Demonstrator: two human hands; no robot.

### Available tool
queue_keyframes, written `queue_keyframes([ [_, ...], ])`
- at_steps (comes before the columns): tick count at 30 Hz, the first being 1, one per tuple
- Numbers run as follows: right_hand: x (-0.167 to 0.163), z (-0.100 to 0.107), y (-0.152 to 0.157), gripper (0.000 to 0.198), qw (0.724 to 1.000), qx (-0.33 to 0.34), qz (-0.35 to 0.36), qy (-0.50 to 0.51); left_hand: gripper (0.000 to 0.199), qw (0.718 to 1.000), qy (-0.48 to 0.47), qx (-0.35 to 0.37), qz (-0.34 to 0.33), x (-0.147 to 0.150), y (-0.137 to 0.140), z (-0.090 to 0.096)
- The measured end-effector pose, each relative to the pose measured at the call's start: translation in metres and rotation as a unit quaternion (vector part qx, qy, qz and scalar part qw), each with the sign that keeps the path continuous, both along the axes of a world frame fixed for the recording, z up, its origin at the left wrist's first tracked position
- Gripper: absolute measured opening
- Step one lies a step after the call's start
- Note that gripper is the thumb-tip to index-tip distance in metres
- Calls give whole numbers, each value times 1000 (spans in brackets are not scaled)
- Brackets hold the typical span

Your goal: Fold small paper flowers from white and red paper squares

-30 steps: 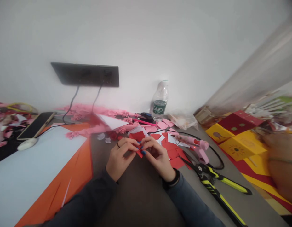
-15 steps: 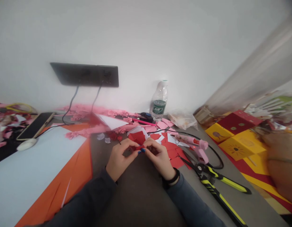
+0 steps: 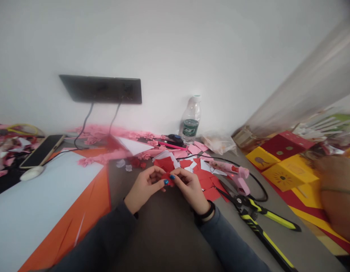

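Observation:
Between my two hands is a small piece of red paper, its exact shape partly covered by fingers. My left hand pinches it from the left, thumb in front. From the right, my right hand grips it with thumb and fingertips. Just beyond the fingers lie red paper pieces, some overlapping white scraps. A pink glue gun with a small red light rests to the right of them. Nearer on the right lie pliers-like cutters with black and yellow handles.
A water bottle stands against the wall. Pink paper flowers line the back. At left are a phone, a white mouse, white sheet and orange paper. Yellow boxes and another person's arm are at right.
My fingers have shifted on the red paper, and more of it shows between them. The left hand has tilted slightly, its fingers less tightly bunched. Surrounding items look unmoved.

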State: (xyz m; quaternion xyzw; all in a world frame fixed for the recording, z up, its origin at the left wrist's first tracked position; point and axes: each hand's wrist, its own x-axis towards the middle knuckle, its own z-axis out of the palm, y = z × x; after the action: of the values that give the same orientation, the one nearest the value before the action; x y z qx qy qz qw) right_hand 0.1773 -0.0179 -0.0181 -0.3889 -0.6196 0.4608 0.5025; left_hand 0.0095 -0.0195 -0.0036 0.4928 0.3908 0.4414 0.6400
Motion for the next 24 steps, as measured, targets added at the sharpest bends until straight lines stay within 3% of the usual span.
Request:
queue_keyframes([
  [11, -2, -5, -6, 7, 995, 85, -45, -30, 30, 996, -31, -80, 5, 0, 1, -3],
  [17, -2, 2, -5, 10, 967, 217, -83, -105, 27, 994, -41, -69, 75, -1, 3, 0],
  [24, -2, 3, -4, 11, 953, 245, -57, -169, 14, 999, -9, -26, 40, -2, 4, -2],
])
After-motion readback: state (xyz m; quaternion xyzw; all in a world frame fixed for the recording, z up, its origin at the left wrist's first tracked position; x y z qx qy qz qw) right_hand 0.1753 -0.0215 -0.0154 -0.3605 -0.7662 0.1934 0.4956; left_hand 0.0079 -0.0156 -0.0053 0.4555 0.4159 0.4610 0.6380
